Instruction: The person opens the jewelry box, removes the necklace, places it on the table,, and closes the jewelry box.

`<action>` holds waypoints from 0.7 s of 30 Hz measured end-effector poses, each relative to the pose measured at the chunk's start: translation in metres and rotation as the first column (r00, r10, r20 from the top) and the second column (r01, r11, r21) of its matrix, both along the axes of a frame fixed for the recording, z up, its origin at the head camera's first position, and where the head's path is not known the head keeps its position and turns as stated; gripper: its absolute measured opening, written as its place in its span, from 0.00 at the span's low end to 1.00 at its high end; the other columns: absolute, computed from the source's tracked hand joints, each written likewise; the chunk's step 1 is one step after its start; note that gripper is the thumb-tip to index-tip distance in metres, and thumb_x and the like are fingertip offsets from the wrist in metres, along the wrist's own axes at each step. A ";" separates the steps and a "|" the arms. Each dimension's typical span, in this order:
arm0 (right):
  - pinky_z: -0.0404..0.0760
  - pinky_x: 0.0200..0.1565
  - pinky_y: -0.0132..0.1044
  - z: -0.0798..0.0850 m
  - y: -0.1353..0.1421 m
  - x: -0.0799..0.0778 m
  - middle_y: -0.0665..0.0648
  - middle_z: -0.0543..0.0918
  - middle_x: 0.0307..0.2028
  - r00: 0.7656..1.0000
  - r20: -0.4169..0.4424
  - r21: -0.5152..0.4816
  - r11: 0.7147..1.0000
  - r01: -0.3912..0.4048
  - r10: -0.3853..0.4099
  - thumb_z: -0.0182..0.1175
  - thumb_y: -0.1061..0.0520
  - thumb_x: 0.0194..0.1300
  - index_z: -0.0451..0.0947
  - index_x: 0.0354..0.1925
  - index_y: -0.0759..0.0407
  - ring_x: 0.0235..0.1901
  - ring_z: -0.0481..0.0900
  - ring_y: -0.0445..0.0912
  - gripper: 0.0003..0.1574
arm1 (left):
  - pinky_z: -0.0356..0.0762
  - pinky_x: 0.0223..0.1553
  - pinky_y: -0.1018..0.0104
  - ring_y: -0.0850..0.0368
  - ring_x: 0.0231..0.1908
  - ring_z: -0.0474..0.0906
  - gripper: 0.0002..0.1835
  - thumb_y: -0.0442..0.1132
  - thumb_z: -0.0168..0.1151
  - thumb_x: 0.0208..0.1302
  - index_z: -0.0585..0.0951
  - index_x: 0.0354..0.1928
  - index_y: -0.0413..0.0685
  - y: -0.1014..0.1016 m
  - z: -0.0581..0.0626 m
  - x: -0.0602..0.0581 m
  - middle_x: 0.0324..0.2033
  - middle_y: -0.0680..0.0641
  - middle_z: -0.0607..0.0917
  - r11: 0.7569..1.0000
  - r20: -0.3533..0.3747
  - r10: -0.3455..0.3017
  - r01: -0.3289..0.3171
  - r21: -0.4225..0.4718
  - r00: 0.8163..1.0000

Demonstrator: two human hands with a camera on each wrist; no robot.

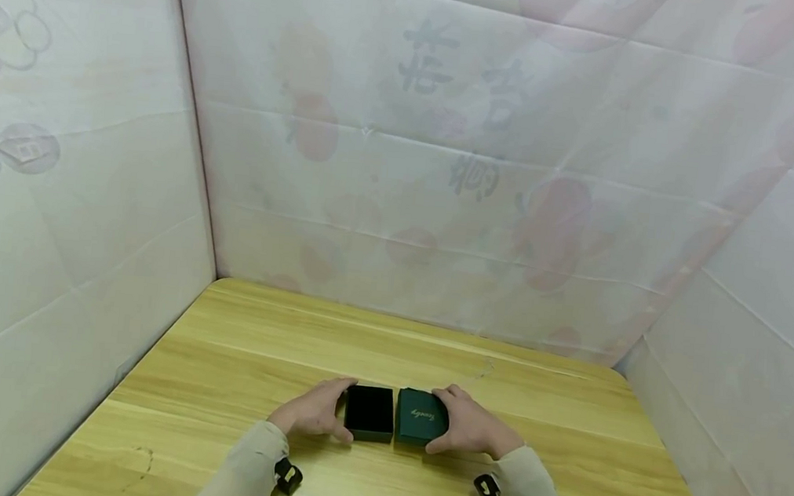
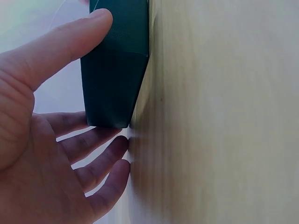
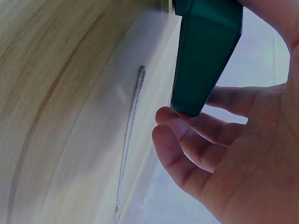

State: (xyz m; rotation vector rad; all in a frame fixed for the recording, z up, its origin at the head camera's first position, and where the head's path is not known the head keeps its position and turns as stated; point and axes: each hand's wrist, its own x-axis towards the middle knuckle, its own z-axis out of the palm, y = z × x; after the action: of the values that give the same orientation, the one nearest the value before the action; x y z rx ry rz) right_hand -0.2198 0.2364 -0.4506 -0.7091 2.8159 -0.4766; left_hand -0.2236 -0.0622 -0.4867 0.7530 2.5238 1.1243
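A dark green jewelry box base [image 1: 370, 415], its black inside facing up, lies on the wooden table in the head view. My left hand [image 1: 315, 410] holds it by its left side, thumb at the near corner and fingers at the far one. In the left wrist view the thumb lies on the green box wall [image 2: 114, 84]. Just to the right is the green lid [image 1: 418, 417] with gold lettering, a narrow gap apart from the base. My right hand [image 1: 470, 424] grips the lid from the right, between thumb and fingers. The palms stand off both pieces.
A silver chain [image 3: 131, 130] lies on the table beyond the right hand. Another thin chain [image 1: 146, 462] lies at the table's near left. Printed cloth walls [image 1: 404, 162] enclose the wooden table [image 1: 563, 452] at the back and both sides.
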 end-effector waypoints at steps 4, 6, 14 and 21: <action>0.71 0.38 0.42 -0.001 -0.001 -0.001 0.55 0.65 0.47 1.000 0.006 0.007 1.000 0.004 -0.004 0.68 0.35 0.37 0.58 0.61 0.63 0.39 0.68 0.45 0.60 | 0.56 0.55 0.48 0.43 0.60 0.52 0.51 0.48 0.71 0.41 0.54 0.65 0.43 0.001 0.000 0.000 0.62 0.42 0.58 1.000 0.001 -0.001 0.001 0.002 1.000; 0.71 0.38 0.42 -0.001 -0.002 -0.001 0.54 0.65 0.47 1.000 0.009 0.012 1.000 0.007 -0.007 0.68 0.35 0.37 0.58 0.62 0.62 0.39 0.67 0.45 0.60 | 0.56 0.54 0.48 0.44 0.60 0.53 0.51 0.48 0.71 0.41 0.54 0.65 0.43 0.001 -0.001 0.000 0.62 0.42 0.58 1.000 0.001 -0.002 0.002 0.002 1.000; 0.71 0.38 0.43 -0.002 -0.004 -0.002 0.56 0.66 0.48 1.000 0.003 0.016 1.000 0.000 0.000 0.68 0.36 0.37 0.58 0.61 0.63 0.40 0.68 0.46 0.60 | 0.57 0.54 0.49 0.44 0.60 0.53 0.50 0.48 0.71 0.42 0.54 0.65 0.42 0.001 -0.002 -0.002 0.61 0.42 0.58 1.000 -0.012 -0.004 0.004 -0.006 1.000; 0.71 0.38 0.43 0.000 -0.004 -0.003 0.56 0.65 0.49 1.000 -0.005 0.023 1.000 -0.007 0.007 0.68 0.35 0.37 0.57 0.61 0.63 0.40 0.68 0.46 0.60 | 0.57 0.54 0.49 0.43 0.60 0.53 0.50 0.48 0.71 0.41 0.54 0.65 0.41 0.001 -0.001 -0.002 0.61 0.41 0.58 1.000 -0.024 -0.003 0.002 -0.009 1.000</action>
State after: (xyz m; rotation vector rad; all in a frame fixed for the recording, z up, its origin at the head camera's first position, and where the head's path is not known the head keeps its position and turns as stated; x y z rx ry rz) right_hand -0.2231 0.2323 -0.4504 -0.7158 2.8181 -0.4407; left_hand -0.2259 -0.0614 -0.4877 0.7719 2.5451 1.1091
